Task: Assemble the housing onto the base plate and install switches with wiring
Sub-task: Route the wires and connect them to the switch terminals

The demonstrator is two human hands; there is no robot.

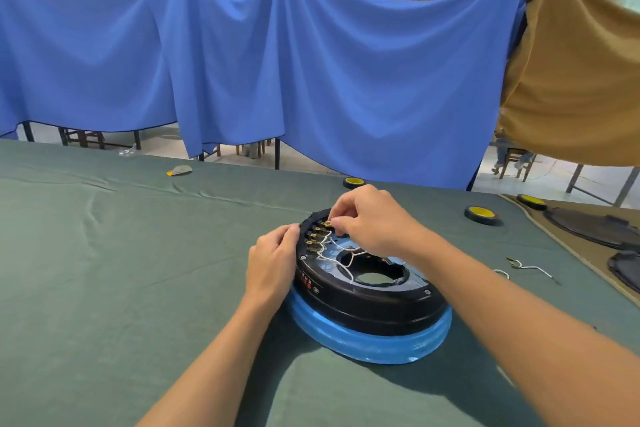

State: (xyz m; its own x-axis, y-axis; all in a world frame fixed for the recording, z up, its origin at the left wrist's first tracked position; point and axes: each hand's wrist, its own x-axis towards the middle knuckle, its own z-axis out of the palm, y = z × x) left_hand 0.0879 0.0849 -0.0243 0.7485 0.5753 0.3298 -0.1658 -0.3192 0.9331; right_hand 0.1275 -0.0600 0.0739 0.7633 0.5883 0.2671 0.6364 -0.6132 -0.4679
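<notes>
1. The right hand (367, 222) reaches over the far rim of the black housing (363, 302). Its thumb and forefinger are closed narrowly, pinching a small brass terminal (327, 222) on the end of a white lead.
2. That terminal sits at the farthest of the switches (313, 236), which stand in a row inside the housing's left wall. It is directly under the right fingers (341, 210).
3. The left hand (273, 260) holds the housing from outside. Its fingers (292, 230) are curled, with the tips touching the rim just beside the switch row.
4. White wires (332, 253) loop from the switches across the shiny base plate (412, 282), near its central hole.
5. The housing rests on a blue ring (374, 340) on the green-covered table (121, 270), between the two forearms.
6. A loose wire (530, 267) lies to the right on the table, well apart from both hands. Three yellow-centred discs (480, 213) sit beyond it.
</notes>
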